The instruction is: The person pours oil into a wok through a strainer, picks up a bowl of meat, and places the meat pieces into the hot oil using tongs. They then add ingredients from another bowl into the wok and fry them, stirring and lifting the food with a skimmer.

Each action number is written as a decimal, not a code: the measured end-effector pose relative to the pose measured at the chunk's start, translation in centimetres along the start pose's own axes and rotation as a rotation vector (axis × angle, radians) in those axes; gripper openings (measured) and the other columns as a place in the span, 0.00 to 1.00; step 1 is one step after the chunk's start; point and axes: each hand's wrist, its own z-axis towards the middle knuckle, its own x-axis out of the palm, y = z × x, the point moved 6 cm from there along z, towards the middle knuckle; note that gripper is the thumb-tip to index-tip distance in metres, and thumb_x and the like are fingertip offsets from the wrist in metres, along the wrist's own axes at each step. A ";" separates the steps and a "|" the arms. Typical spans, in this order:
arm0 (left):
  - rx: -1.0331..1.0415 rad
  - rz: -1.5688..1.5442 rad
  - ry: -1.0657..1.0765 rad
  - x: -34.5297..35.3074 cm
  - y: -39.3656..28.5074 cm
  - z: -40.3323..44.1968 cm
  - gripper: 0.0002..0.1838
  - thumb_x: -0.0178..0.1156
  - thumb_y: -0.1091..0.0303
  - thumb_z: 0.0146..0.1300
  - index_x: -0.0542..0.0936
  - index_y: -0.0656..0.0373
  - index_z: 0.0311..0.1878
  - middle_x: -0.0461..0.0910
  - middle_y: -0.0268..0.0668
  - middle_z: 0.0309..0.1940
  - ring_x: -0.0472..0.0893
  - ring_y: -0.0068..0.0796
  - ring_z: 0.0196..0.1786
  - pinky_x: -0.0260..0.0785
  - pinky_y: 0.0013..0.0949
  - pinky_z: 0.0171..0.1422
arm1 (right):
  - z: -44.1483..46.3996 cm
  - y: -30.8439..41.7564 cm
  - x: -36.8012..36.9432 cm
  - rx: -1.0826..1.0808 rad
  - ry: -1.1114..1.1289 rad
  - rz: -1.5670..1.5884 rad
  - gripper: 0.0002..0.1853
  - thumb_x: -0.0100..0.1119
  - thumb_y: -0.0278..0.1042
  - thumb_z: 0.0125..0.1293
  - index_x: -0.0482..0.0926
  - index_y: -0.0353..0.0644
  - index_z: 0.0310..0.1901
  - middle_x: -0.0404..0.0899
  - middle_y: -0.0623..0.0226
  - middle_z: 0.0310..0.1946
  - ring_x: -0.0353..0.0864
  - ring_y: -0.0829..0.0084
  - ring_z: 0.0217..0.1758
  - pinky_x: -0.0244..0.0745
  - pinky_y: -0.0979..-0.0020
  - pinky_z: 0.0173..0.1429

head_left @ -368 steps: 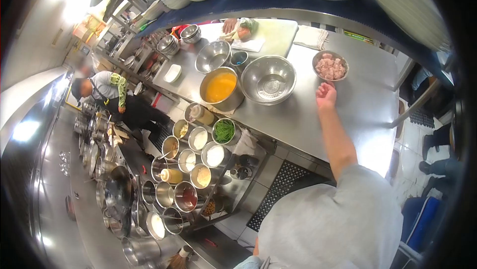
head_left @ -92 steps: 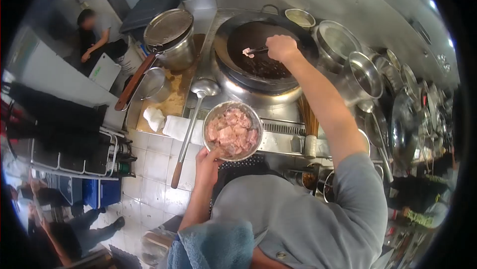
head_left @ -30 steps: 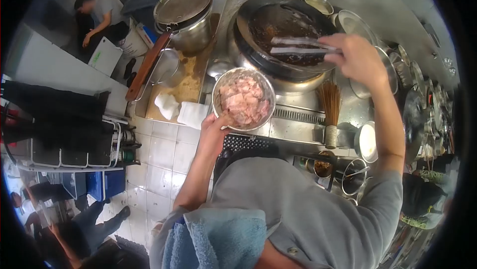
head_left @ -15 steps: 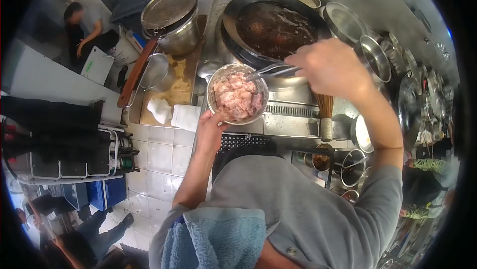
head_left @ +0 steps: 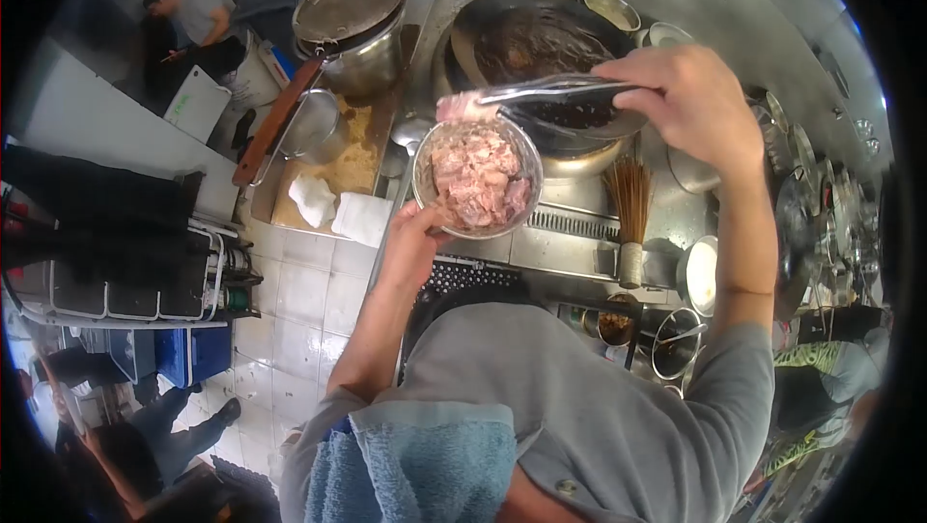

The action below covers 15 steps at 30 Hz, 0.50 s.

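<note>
My left hand (head_left: 417, 233) grips the lower left rim of a metal bowl (head_left: 533, 197). Pieces of raw meat (head_left: 478, 175) fill the bowl. My right hand (head_left: 690, 103) is closed round metal tongs (head_left: 555, 88), held nearly level above the wok's near side. Pinched in the tips of the tongs is a pale pink piece of meat (head_left: 466, 108), raised just over the bowl's far rim. Behind the bowl sits a large dark wok (head_left: 463, 50) with dark brown, shiny liquid (head_left: 541, 45) in it; the tongs and my right hand cover part of it.
A lidded metal pot (head_left: 362, 64) and white cloths (head_left: 362, 221) stand on the board at left. A bamboo brush (head_left: 630, 224) is right of the bowl. Metal bowls and pans line the right side. A person (head_left: 183, 26) sits at upper left; others are at the edges.
The tongs have come up out of the bowl with a piece of meat. My right hand has moved right and slightly up; the bowl has shifted a little to the right in view.
</note>
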 end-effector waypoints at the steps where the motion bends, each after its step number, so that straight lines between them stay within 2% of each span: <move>1: -0.002 -0.001 -0.027 -0.1 -0.3 0.0 0.18 0.51 0.76 0.56 0.75 0.63 0.51 0.80 0.41 0.47 0.79 0.32 0.47 0.73 0.40 0.48 | 0.2 -1.0 -0.5 0.033 -0.037 0.004 0.10 0.67 0.31 0.54 0.87 0.48 0.39 0.86 0.65 0.36 0.84 0.60 0.41 0.78 0.61 0.44; 2: -0.006 0.000 -0.044 0.0 -0.4 0.0 0.18 0.51 0.76 0.55 0.75 0.63 0.51 0.80 0.41 0.47 0.79 0.33 0.48 0.73 0.41 0.48 | 0.5 -2.1 -1.2 0.074 -0.077 0.001 0.10 0.67 0.31 0.54 0.87 0.47 0.39 0.86 0.65 0.36 0.83 0.60 0.41 0.78 0.61 0.45; 3: -0.012 0.000 -0.050 0.3 -0.4 0.0 0.18 0.50 0.76 0.55 0.74 0.63 0.51 0.80 0.41 0.48 0.79 0.33 0.48 0.73 0.42 0.49 | 0.9 -3.7 -1.3 0.244 0.038 -0.032 0.11 0.66 0.33 0.55 0.87 0.50 0.42 0.85 0.63 0.36 0.83 0.58 0.44 0.77 0.61 0.47; 6: 0.009 -0.038 -0.049 -1.2 0.6 0.6 0.14 0.52 0.72 0.63 0.76 0.62 0.52 0.81 0.38 0.45 0.80 0.28 0.46 0.73 0.37 0.49 | 1.2 -8.9 0.2 0.384 0.042 -0.194 0.13 0.66 0.36 0.57 0.86 0.53 0.45 0.85 0.62 0.38 0.83 0.57 0.44 0.78 0.61 0.49; 7: 0.015 -0.040 -0.044 -1.0 0.5 0.4 0.15 0.52 0.73 0.62 0.76 0.63 0.52 0.81 0.38 0.46 0.80 0.29 0.46 0.73 0.37 0.48 | 1.1 -11.0 1.8 0.407 0.082 -0.229 0.14 0.66 0.37 0.56 0.86 0.55 0.46 0.85 0.62 0.39 0.84 0.57 0.44 0.79 0.61 0.49; 10: 0.031 -0.047 -0.061 -1.2 -0.1 -0.8 0.17 0.50 0.76 0.59 0.76 0.64 0.52 0.80 0.38 0.46 0.79 0.30 0.45 0.74 0.37 0.47 | 1.5 -16.4 8.4 0.520 0.335 -0.305 0.14 0.63 0.35 0.56 0.86 0.56 0.45 0.85 0.64 0.43 0.85 0.58 0.46 0.80 0.59 0.51; 12: 0.042 -0.056 -0.071 -1.2 -0.2 -1.3 0.18 0.49 0.77 0.57 0.76 0.64 0.51 0.80 0.39 0.47 0.79 0.31 0.45 0.74 0.37 0.46 | 0.9 -19.4 12.7 0.637 0.419 -0.333 0.13 0.59 0.33 0.56 0.86 0.51 0.44 0.85 0.59 0.44 0.84 0.58 0.48 0.80 0.59 0.52; 15: 0.033 -0.042 -0.109 -2.1 0.4 -1.5 0.18 0.50 0.77 0.56 0.76 0.66 0.51 0.80 0.41 0.47 0.80 0.32 0.47 0.75 0.37 0.47 | 0.3 -22.3 17.0 0.673 0.372 -0.357 0.14 0.57 0.33 0.57 0.85 0.44 0.43 0.84 0.54 0.44 0.84 0.56 0.50 0.80 0.58 0.52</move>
